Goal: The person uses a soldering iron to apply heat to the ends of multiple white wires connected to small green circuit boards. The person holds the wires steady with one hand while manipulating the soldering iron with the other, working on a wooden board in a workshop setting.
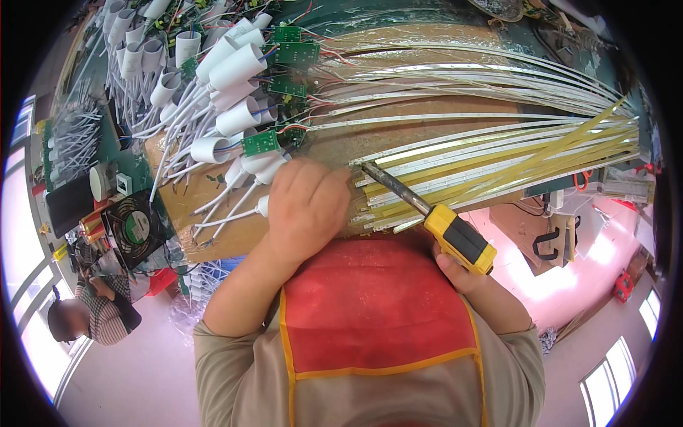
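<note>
My right hand (461, 273) is wrapped round the yellow and black handle of a soldering iron (407, 192). Its dark metal shaft slants up to the left, with the tip by the near ends of a bundle of LED strips (455, 167). My left hand (309, 206) is closed just left of those strip ends; whatever its fingers hold is hidden under them. Beside its wrist a white cap with a cable (263, 206) sticks out. Green circuit boards (260, 143) with thin wires lie beyond my left hand, attached to white tubes (238, 117).
Brown cardboard (398, 135) covers the worktable under the strips. More white tubes with cables (135, 60) are heaped at the far left. A black fan (135, 226) stands at the left, with another person (103, 309) beyond. An open cardboard box (530, 238) is at the right.
</note>
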`<act>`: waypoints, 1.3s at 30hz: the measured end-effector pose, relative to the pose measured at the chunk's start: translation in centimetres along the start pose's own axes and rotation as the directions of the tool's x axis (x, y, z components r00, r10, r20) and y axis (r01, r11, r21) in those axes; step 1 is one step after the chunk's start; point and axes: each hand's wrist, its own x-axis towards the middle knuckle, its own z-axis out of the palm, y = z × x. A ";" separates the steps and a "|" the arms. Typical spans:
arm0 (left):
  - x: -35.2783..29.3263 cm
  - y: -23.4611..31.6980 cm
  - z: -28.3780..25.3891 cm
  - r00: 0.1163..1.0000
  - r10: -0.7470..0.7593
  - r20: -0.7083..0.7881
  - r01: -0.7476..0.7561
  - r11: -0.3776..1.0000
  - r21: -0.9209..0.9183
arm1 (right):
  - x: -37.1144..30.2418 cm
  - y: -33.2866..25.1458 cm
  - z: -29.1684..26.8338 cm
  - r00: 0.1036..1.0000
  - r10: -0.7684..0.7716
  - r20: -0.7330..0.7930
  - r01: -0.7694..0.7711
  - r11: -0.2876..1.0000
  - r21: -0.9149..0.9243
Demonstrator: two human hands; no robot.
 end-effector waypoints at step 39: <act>0.0 -0.2 0.4 1.000 -0.004 0.014 0.004 1.000 0.030 | 0.4 0.3 0.1 1.000 0.006 0.022 -0.006 1.000 0.015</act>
